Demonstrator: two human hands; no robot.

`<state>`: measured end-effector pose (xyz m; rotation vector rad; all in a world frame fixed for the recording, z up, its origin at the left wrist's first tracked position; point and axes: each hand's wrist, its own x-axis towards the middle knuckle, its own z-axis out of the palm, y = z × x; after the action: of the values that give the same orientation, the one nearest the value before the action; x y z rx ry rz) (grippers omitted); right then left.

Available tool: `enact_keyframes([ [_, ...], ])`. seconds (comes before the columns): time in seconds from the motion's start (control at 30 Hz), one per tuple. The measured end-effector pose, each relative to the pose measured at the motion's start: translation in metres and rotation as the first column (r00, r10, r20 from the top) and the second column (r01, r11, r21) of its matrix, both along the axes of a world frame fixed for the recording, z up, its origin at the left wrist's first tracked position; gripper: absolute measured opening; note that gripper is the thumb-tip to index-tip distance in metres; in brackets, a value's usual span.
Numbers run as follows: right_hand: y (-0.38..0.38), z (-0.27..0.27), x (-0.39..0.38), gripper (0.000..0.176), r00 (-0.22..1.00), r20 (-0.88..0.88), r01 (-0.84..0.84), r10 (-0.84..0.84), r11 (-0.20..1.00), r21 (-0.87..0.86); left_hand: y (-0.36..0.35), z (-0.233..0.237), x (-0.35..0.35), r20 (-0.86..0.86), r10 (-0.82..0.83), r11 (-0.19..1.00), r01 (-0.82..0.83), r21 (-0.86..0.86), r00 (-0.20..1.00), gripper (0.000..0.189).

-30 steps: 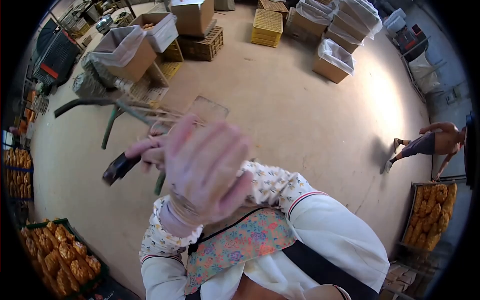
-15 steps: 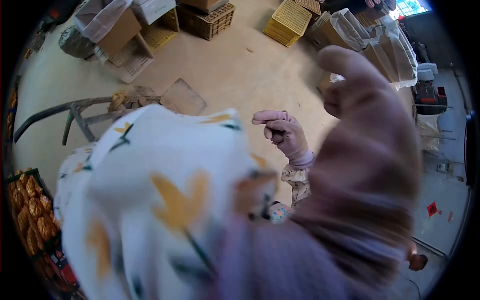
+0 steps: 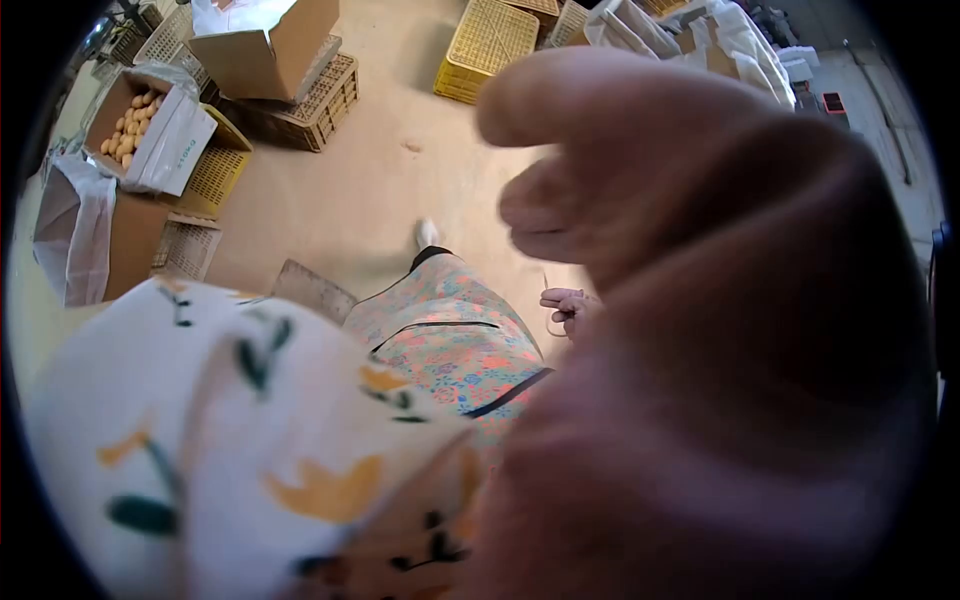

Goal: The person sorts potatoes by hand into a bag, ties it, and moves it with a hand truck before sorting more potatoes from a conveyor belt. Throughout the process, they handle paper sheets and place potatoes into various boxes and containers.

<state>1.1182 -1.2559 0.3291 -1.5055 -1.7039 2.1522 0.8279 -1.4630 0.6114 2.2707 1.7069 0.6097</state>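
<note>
Close to the camera, my left hand point(image 3: 640, 170) is raised in a thin mauve-brown glove, large and blurred. Its fingers point left with a gap between them, and nothing shows in it. A white sleeve point(image 3: 230, 430) with yellow and green flowers fills the lower left. Farther down, mostly covered by the left hand, my right hand point(image 3: 568, 303) is gloved too, with fingers drawn together. A thin pale loop point(image 3: 549, 325), like a band or cord, hangs at its fingers. Beside it spreads my flowered apron point(image 3: 450, 340).
At upper left, an open carton point(image 3: 165, 135) holds several orange-brown round items near another carton point(image 3: 270, 50) on a brown crate point(image 3: 325, 110). Yellow crates point(image 3: 490, 45) and lined cartons point(image 3: 720, 40) stand at the back. A flat board point(image 3: 315, 285) lies on the floor.
The view has swung left, bringing the filled carton, apron and a shoe into sight. My left hand looks larger and nearer; it now covers more of my right hand.
</note>
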Motion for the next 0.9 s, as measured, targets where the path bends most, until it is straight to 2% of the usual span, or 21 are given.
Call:
enact_keyframes([
  [0.07,0.052,-0.032,-0.026,0.027,0.985,0.168,0.055,-0.04,0.995,-0.087,0.029,0.012,-0.041,-0.014,0.038,0.998,-0.039,-0.047,0.999,0.027],
  [0.1,0.08,-0.064,-0.061,0.029,0.979,0.203,0.03,-0.011,0.996,-0.09,0.046,0.001,-0.069,-0.013,0.076,0.993,-0.077,-0.095,0.997,0.027],
  [0.17,0.137,-0.056,-0.153,0.027,0.963,0.174,-0.217,0.204,0.974,0.059,0.078,0.008,-0.126,-0.027,0.153,0.972,-0.155,-0.175,0.988,0.027],
  [0.23,0.188,-0.057,-0.24,0.025,0.973,0.117,-0.201,0.199,0.98,0.005,0.1,0.006,-0.178,-0.059,0.272,0.916,-0.278,-0.29,0.96,0.027],
  [0.27,0.207,-0.066,-0.279,0.023,0.978,-0.018,-0.205,0.206,0.978,0.034,0.104,0.0,-0.206,-0.081,0.357,0.861,-0.362,-0.357,0.931,0.028],
  [0.3,0.236,-0.052,-0.318,0.02,0.842,0.057,-0.536,0.536,0.822,0.191,0.107,-0.016,-0.228,-0.094,0.453,0.799,-0.45,-0.398,0.887,0.028],
  [0.33,0.254,-0.073,-0.347,0.02,0.875,0.067,-0.484,0.48,0.871,0.089,0.108,-0.044,-0.234,-0.109,0.537,0.727,-0.524,-0.444,0.837,0.028],
  [0.37,0.267,-0.075,-0.382,0.022,0.898,0.121,-0.424,0.423,0.905,-0.02,0.105,-0.087,-0.247,-0.055,0.647,0.696,-0.619,-0.364,0.76,0.033],
  [0.4,0.272,-0.073,-0.414,0.024,0.887,0.153,-0.443,0.436,0.897,0.014,0.103,-0.13,-0.266,0.062,0.703,0.683,-0.648,-0.337,0.709,0.036],
  [0.43,0.274,-0.074,-0.451,0.027,0.875,0.181,-0.465,0.449,0.884,0.055,0.102,-0.156,-0.293,0.23,0.799,0.573,-0.59,-0.568,0.555,0.04],
  [0.5,0.289,-0.085,-0.524,0.033,0.812,0.271,-0.56,0.517,0.822,0.108,0.087,-0.244,-0.324,0.276,0.942,0.333,-0.664,-0.669,0.193,0.045],
  [0.57,0.297,-0.092,-0.589,0.035,0.8,0.27,-0.582,0.535,0.802,0.134,0.083,-0.278,-0.36,0.186,0.983,0.147,-0.616,-0.774,0.001,0.051],
  [0.6,0.301,-0.095,-0.62,0.034,0.774,0.314,-0.62,0.55,0.758,0.2,0.081,-0.294,-0.38,0.14,0.987,0.071,-0.577,-0.814,-0.076,0.054],
  [0.7,0.306,-0.102,-0.697,0.038,0.733,0.359,-0.675,0.578,0.684,0.278,0.092,-0.366,-0.429,0.118,0.947,-0.182,-0.804,-0.566,-0.298,0.072],
  [0.73,0.309,-0.104,-0.717,0.04,0.738,0.304,-0.674,0.603,0.676,0.296,0.094,-0.378,-0.449,0.124,0.938,-0.223,-0.835,-0.503,-0.325,0.079],
  [0.8,0.319,-0.1,-0.761,0.04,0.749,0.307,-0.662,0.587,0.652,0.37,0.095,-0.391,-0.507,0.137,0.918,-0.305,-0.884,-0.353,-0.372,0.094],
  [0.83,0.313,-0.091,-0.783,0.04,0.753,0.309,-0.657,0.581,0.637,0.403,0.094,-0.388,-0.538,0.087,0.926,-0.333,-0.902,-0.276,-0.368,0.101],
  [0.87,0.311,-0.077,-0.804,0.039,0.737,0.364,-0.675,0.57,0.586,0.449,0.092,-0.385,-0.567,-0.089,0.933,-0.359,-0.911,-0.203,-0.347,0.103],
  [0.9,0.316,-0.079,-0.826,0.038,0.743,0.341,-0.664,0.576,0.57,0.485,0.092,-0.371,-0.594,-0.267,0.908,-0.368,-0.92,-0.133,-0.324,0.104],
])
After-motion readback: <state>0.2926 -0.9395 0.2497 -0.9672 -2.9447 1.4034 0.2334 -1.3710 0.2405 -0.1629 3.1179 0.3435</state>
